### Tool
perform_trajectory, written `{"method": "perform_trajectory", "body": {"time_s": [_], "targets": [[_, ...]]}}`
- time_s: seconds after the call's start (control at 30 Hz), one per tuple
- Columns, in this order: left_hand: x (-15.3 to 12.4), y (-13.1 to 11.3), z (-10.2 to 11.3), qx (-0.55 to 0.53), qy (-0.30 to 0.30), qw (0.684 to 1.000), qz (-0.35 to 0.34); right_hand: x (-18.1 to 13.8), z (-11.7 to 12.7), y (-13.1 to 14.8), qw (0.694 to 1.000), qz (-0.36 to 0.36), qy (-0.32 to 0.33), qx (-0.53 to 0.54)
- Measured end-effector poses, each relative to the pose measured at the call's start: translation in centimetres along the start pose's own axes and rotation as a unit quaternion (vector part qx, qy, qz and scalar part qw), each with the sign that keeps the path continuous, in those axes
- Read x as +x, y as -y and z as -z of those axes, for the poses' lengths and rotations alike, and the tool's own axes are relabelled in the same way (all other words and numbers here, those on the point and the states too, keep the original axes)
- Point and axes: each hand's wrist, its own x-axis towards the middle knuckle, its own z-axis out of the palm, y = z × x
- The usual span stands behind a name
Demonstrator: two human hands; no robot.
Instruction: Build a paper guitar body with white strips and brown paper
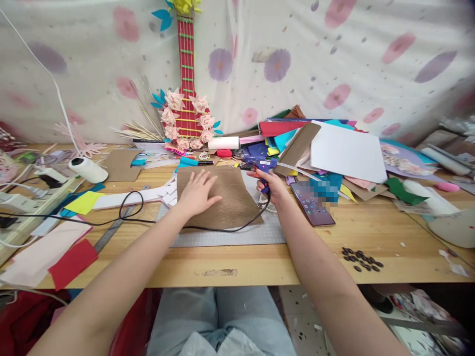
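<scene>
My left hand (pixel 198 194) lies with spread fingers on a sheet of brown crepe paper (pixel 233 198). Under that sheet is a grey cutting mat (pixel 230 239), its front part showing. In my right hand (pixel 272 188) is a blue glue gun (pixel 264 165), gripped by its handle near the sheet's upper right corner, nozzle pointing left. A clear glue stick (pixel 300 169) juts from its back. From the gun a black cord (pixel 222 230) runs across the sheet's lower edge to the left.
A phone (pixel 313 203) lies right of my right hand, near several dark oval pieces (pixel 361 259). Coloured papers and a white board (pixel 345 151) are heaped behind. A red paper guitar (pixel 187 113) leans on the back curtain. A power strip (pixel 37 212) and metal ruler (pixel 111 232) lie left.
</scene>
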Motion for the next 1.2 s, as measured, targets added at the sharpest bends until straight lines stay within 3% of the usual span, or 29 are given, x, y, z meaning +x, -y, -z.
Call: {"method": "perform_trajectory", "body": {"time_s": [0.1, 0.2, 0.4, 0.5, 0.57, 0.63, 0.73, 0.8, 0.9, 1.0, 1.1, 1.2], "targets": [[-0.3, -0.6, -1.4, 0.031, 0.029, 0.999, -0.018, -0.2, 0.5, 0.4, 0.999, -0.014, 0.031, 0.018], [-0.6, -0.5, -2.0, 0.047, 0.016, 0.999, -0.024, -0.3, 0.8, 0.5, 0.998, -0.015, 0.052, 0.020], [-0.6, 0.6, -0.5, 0.001, -0.010, 1.000, -0.011, -0.3, 1.2, 0.9, 0.997, -0.016, 0.071, 0.015], [-0.4, 2.6, 2.1, -0.068, -0.054, 0.994, 0.066, -0.3, 1.6, 1.2, 0.998, -0.004, 0.056, 0.008], [-0.4, 4.5, 4.1, -0.138, -0.094, 0.973, 0.159, -0.4, 1.8, 1.4, 0.999, 0.004, 0.041, -0.006], [-0.5, 6.6, 5.9, -0.192, -0.151, 0.931, 0.272, -0.5, 1.8, 1.5, 0.999, 0.006, 0.040, -0.014], [-0.9, 9.5, 8.1, -0.295, -0.237, 0.867, 0.325, -0.6, 1.5, 1.3, 0.998, -0.009, 0.061, -0.001], [-1.4, 11.0, 9.4, -0.259, -0.268, 0.862, 0.343, -0.6, 1.1, 1.1, 0.996, -0.022, 0.080, 0.013], [-2.5, 12.6, 11.2, -0.095, -0.266, 0.880, 0.381, -0.5, 0.7, 0.4, 0.995, -0.034, 0.099, 0.004], [-3.6, 13.8, 12.3, 0.023, -0.295, 0.896, 0.331, -0.3, 0.4, -0.3, 0.993, -0.042, 0.094, -0.048], [-4.6, 14.8, 11.8, 0.095, -0.308, 0.907, 0.272, -0.3, 0.3, -0.7, 0.988, -0.046, 0.096, -0.113], [-5.3, 15.5, 10.0, 0.134, -0.251, 0.921, 0.265, -0.4, -0.1, -0.8, 0.981, -0.059, 0.104, -0.152]]}}
